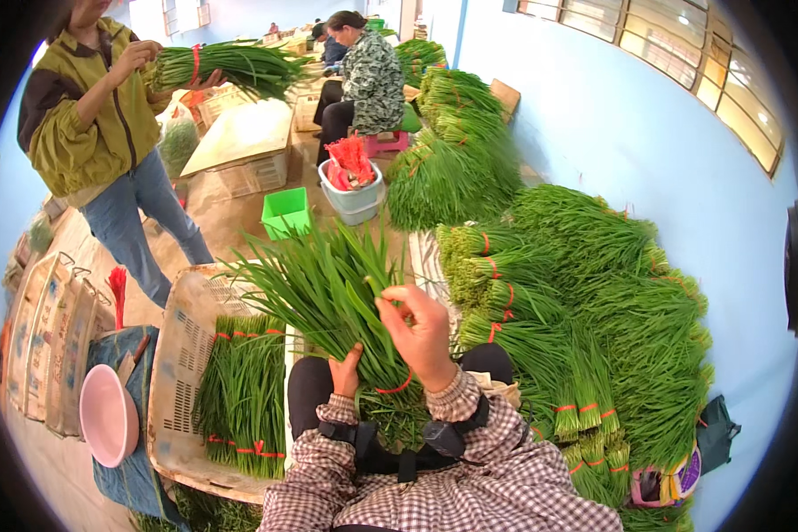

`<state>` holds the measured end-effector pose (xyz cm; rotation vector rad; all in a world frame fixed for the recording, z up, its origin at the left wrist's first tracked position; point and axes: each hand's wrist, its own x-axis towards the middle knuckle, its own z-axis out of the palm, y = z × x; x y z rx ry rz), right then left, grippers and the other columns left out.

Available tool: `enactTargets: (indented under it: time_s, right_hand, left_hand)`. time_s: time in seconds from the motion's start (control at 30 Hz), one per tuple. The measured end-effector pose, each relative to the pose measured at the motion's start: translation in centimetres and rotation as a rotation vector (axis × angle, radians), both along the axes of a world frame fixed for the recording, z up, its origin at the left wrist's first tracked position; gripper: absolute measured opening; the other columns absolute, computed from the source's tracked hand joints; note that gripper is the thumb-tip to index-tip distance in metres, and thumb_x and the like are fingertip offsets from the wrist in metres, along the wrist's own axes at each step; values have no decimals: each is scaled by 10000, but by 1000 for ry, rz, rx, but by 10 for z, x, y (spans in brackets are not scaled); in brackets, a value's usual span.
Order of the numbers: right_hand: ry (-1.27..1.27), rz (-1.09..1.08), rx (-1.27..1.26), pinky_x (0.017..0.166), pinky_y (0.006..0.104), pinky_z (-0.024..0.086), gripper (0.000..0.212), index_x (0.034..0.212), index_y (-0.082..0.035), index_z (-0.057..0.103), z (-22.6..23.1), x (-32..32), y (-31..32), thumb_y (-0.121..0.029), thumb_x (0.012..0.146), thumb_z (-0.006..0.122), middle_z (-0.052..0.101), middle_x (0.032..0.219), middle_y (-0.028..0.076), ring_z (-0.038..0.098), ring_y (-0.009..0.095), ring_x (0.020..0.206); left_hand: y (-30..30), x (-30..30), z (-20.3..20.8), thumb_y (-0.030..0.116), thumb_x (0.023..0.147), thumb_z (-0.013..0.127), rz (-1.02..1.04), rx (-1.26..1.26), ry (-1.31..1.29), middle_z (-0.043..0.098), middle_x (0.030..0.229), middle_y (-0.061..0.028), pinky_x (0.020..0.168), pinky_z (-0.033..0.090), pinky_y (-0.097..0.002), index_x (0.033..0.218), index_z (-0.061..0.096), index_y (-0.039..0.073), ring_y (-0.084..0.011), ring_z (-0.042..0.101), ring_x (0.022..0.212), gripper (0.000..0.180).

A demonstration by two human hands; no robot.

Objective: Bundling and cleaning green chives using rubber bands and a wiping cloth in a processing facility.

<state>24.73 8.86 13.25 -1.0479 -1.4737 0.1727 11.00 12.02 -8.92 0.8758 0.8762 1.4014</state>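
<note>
The left hand (pixel 346 371) grips the near stem end of a chive bunch (pixel 328 288) fanning far-left, while the right hand (pixel 423 335) fingers pinch its red band (pixel 395 387).

I count two hands of my own: a left hand (pixel 346 371) and a right hand (pixel 421 337), both closed around one fanned bunch of long green chives (pixel 328 293). One pale plastic crate (pixel 176 355) holds two tied chive bundles (pixel 244 395). I see one round pink plastic bowl (pixel 106 415), one square green plastic tub (pixel 285 211), one pale bucket of red ties (pixel 353 188), and two other people (pixel 97 124). The heaped chive bundles at right (pixel 594 328) are too many to count.
</note>
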Motion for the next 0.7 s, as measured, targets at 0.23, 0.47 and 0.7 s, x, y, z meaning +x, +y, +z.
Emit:
enactTargets:
  time_s: [0.23,0.47,0.7]
  right_hand:
    - [495,166,-243,477,197,274,51,902,-53,554,-14,47,1,-33,943,580,473,691,-68,356,7,558]
    - [76,723,-14,613,277,463,79,828,-11,583,-6,63,-18,-19,901,613,594,768,39,544,115,646]
    - [-317,462,-553,642,332,511,151,911,-22,703,14,7,-47,-158,856,670,702,876,113,658,246,717]
  left_hand:
    - [3,11,-15,212,906,655,40,21,209,659,1097,-114,781,521,-386,1147,613,-44,-222,647,909,354]
    - [-1,11,7,213,862,715,150,-67,50,656,1021,-100,723,508,-342,1083,583,-55,-169,631,849,371]
    - [-5,12,21,166,831,757,260,-59,-42,665,939,-66,716,482,-322,1007,599,-23,-157,600,804,303]
